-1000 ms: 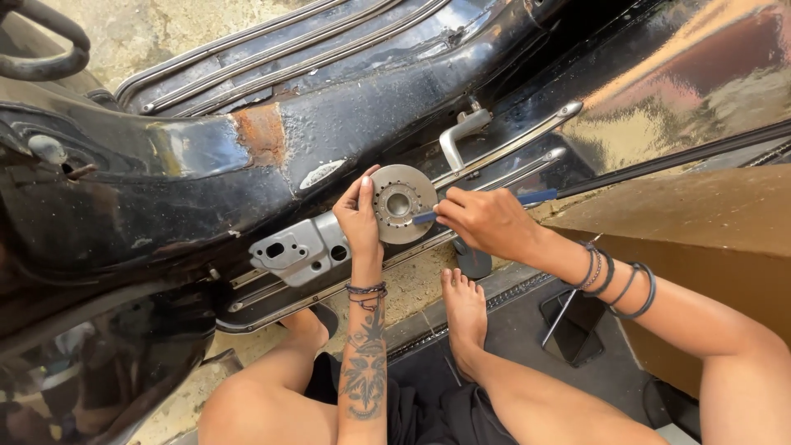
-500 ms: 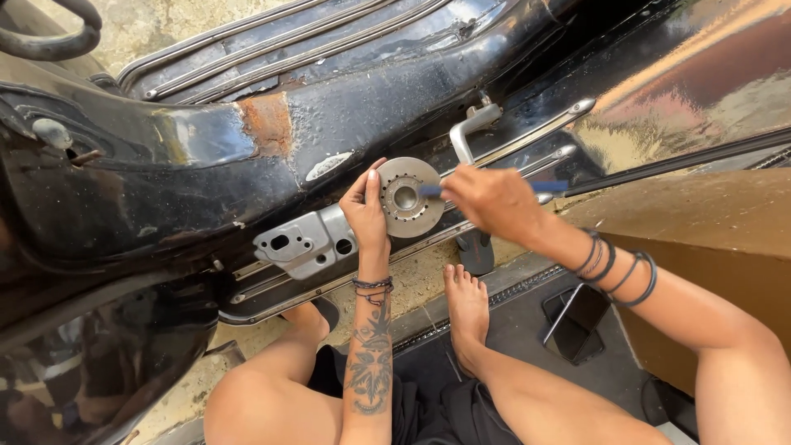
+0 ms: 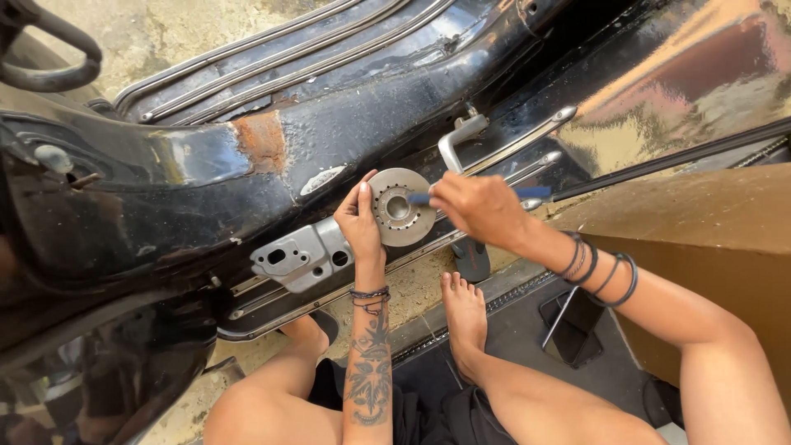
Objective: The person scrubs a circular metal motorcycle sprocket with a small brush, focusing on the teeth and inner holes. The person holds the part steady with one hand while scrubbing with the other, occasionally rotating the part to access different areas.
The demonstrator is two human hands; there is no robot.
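My left hand [image 3: 359, 222] grips the left edge of a round grey metal disc [image 3: 405, 224] with a centre hole and a ring of small holes. The disc is held up in front of a black scooter body [image 3: 247, 165] lying on its side. My right hand [image 3: 474, 208] holds a thin blue-handled tool [image 3: 531, 192] whose tip points at the centre of the disc. Both wrists wear dark bracelets, and the left forearm has a tattoo.
A grey metal bracket [image 3: 301, 254] and a bent silver lever [image 3: 456, 138] sit on the scooter's underside beside the disc. My bare foot [image 3: 463, 313] rests on a dark mat. A brown box [image 3: 700, 239] stands at the right, with a dark flat object [image 3: 581, 325] below it.
The right hand has moved the blue tool back and forth across the disc's face, up and then slightly back down. The left hand keeps holding the disc.
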